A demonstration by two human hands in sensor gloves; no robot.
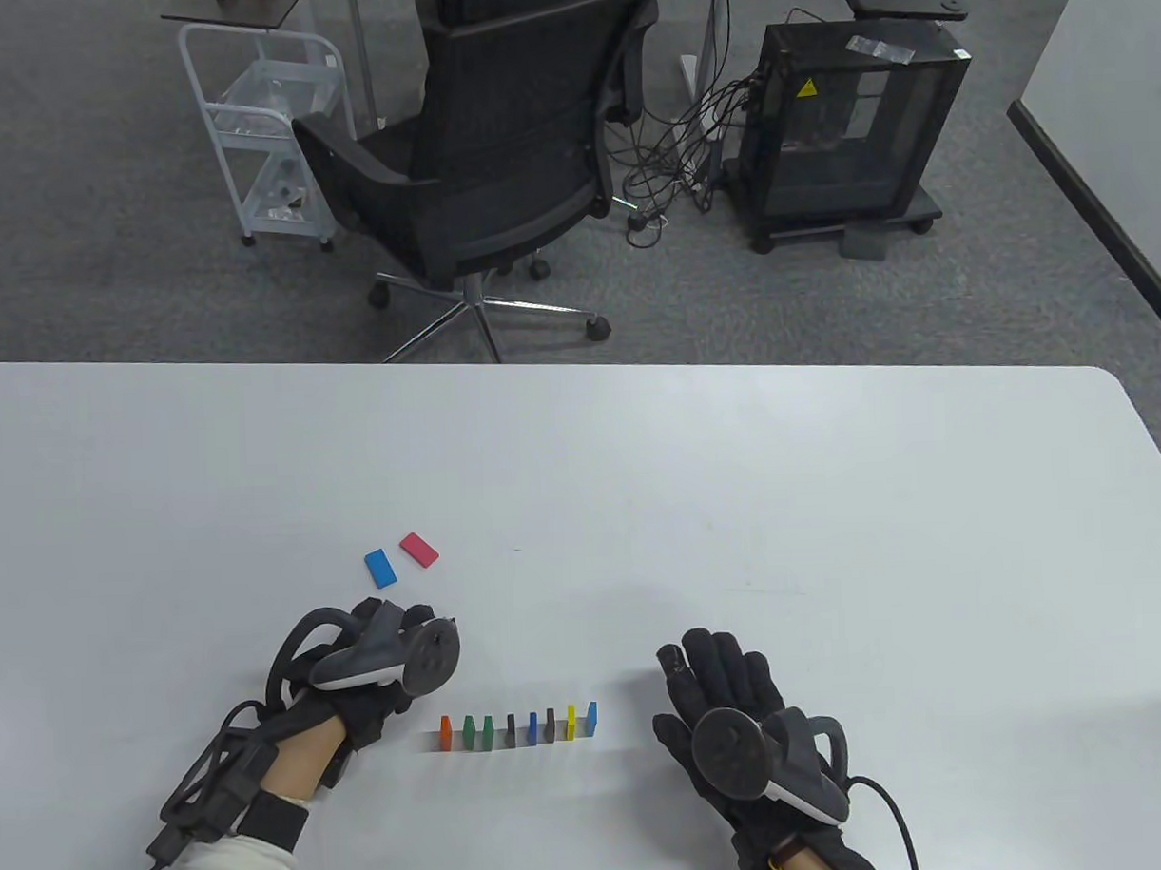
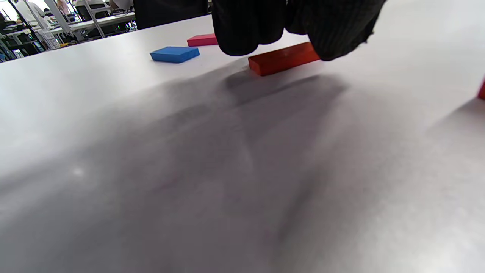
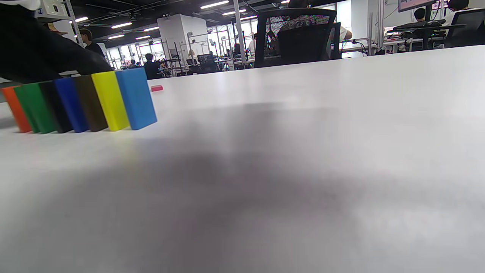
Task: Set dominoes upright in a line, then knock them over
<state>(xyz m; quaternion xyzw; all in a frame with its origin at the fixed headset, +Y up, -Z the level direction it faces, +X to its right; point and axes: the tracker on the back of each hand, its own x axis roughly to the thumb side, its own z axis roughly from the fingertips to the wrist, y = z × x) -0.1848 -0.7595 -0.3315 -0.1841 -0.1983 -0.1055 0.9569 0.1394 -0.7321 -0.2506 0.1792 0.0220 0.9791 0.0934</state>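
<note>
left hand point(image 2: 288, 26) pinching flat red domino point(image 2: 284, 58) at 11 o'clock of the standing row point(image 1: 519, 727), right hand point(image 1: 733, 706) relaxed, holding nothing; blocks look light, rigid, tippy, so grip the long edges

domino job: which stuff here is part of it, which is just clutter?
Part of the job:
- row of standing dominoes
- flat blue domino
- flat pink domino
- red domino, held by the left hand
- right hand, resting open

Just lying about:
- office chair
- white cart
- black cabinet
- floor cables
</note>
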